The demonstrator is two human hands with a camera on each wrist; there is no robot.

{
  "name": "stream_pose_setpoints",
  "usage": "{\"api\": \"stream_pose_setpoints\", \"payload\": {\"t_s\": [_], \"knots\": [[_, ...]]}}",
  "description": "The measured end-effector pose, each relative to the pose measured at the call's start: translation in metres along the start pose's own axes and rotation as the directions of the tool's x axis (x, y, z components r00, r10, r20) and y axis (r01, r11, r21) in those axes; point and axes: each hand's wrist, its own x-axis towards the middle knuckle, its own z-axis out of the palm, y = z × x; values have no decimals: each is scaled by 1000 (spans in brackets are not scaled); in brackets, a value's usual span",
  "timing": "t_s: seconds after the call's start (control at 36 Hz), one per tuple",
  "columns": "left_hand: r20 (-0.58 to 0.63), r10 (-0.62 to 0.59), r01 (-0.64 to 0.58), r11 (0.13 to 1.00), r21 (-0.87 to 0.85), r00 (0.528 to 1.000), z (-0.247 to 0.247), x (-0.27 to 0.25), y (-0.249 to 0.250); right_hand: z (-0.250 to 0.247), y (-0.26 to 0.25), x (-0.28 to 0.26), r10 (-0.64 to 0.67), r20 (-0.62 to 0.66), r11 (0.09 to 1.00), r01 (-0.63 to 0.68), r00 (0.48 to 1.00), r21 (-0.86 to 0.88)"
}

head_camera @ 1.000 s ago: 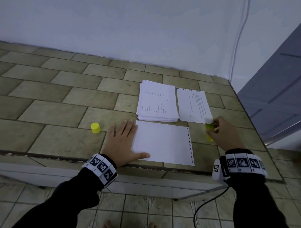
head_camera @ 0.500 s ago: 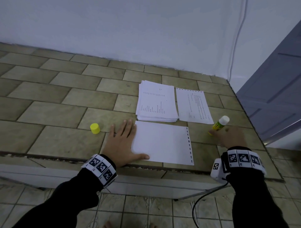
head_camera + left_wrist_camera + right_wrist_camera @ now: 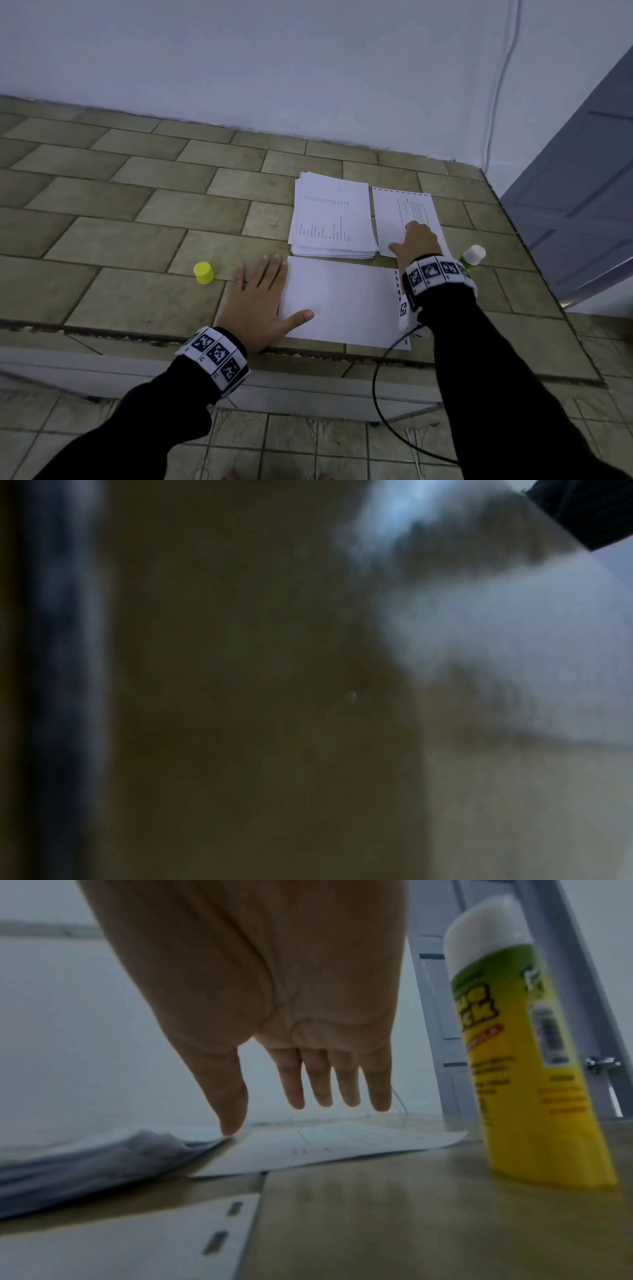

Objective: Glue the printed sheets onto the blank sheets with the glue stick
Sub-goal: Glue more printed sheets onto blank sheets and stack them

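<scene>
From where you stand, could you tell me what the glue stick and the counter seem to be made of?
Glue stick: probably smooth plastic, with a glossy yellow-green printed label and a white tip. Counter: seemingly matte ceramic or stone tile, shown by its brick-pattern joints.

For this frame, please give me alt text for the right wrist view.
The right hand, fingers straight, reaches down toward a single printed sheet lying on the tiled counter. An uncapped glue stick stands upright at its right; a paper stack lies at the left.
</scene>
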Motion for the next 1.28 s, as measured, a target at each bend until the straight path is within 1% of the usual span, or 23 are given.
{"api": "stream_pose_setpoints", "payload": {"t_s": [0.08,0.14,0.31,0.42,0.47,0.53,0.64,0.69,0.78,0.83,0.89,0.94,0.97,1.0,1.03,1.06,1.08,1.11,1.14,1.17,1.19,1.22,1.28], "knots": [[-13,1,-2,1000,-15,1000,1,0,0,12,1,15,79,57,995,-75,995,-67],[-19,2,-2,1000,-18,1000,1,0,-1,17,2,20,94,77,993,-88,993,-82],[-45,7,-9,999,-37,999,4,0,-3,12,9,25,77,50,990,-70,996,-122],[-49,5,-6,1000,-30,999,5,0,-2,2,16,29,66,39,993,-62,997,-97],[-59,9,-12,998,-55,998,5,1,-2,-2,19,30,71,-1,997,-71,997,-25],[-74,9,-15,997,-73,997,4,1,-4,-8,20,30,78,-58,993,-72,995,95],[-140,21,-41,989,-142,990,3,-1,-7,-24,11,23,110,-192,939,-39,975,341],[-176,31,-62,983,-175,984,4,-1,-7,-32,3,15,64,-246,902,49,967,428],[-223,26,-81,967,-242,974,5,1,-10,-40,-8,-4,-51,-330,843,217,943,491],[-277,-4,-89,942,-322,961,7,3,-11,-41,-11,-19,-123,-316,798,283,941,531],[-349,-81,-94,884,-458,934,7,4,-13,-39,-10,-34,-193,-296,771,331,935,543],[-405,-172,-116,795,-595,898,5,5,-16,-35,-6,-49,-272,-284,737,389,920,553],[-423,-208,-143,736,-661,882,4,4,-19,-32,-3,-56,-309,-261,720,404,915,564],[-424,-241,-178,652,-737,873,1,5,-20,-28,0,-63,-354,-232,710,422,906,564],[-399,-278,-206,533,-821,874,-4,5,-20,-23,4,-68,-397,-207,708,442,894,551],[-349,-321,-209,398,-893,880,-11,7,-19,-19,8,-73,-438,-188,708,466,879,531],[-272,-362,-181,266,-947,892,-21,10,-17,-16,12,-77,-466,-167,704,478,869,524],[-169,-382,-121,146,-982,909,-30,13,-16,-14,15,-82,-482,-142,701,478,864,529],[-56,-373,-42,47,-998,926,-36,16,-16,-12,19,-85,-490,-119,696,470,864,543],[37,-344,31,-24,-999,938,-42,17,-15,-9,22,-89,-496,-94,690,457,863,562],[99,-305,85,-60,-995,947,-45,16,-15,-7,24,-91,-496,-78,685,445,865,578],[124,-263,109,-70,-992,957,-46,15,-15,-4,27,-93,-502,-72,676,443,862,589],[110,-210,108,-20,-994,971,-45,12,-18,0,31,-95,-526,-61,655,450,848,607]]}}
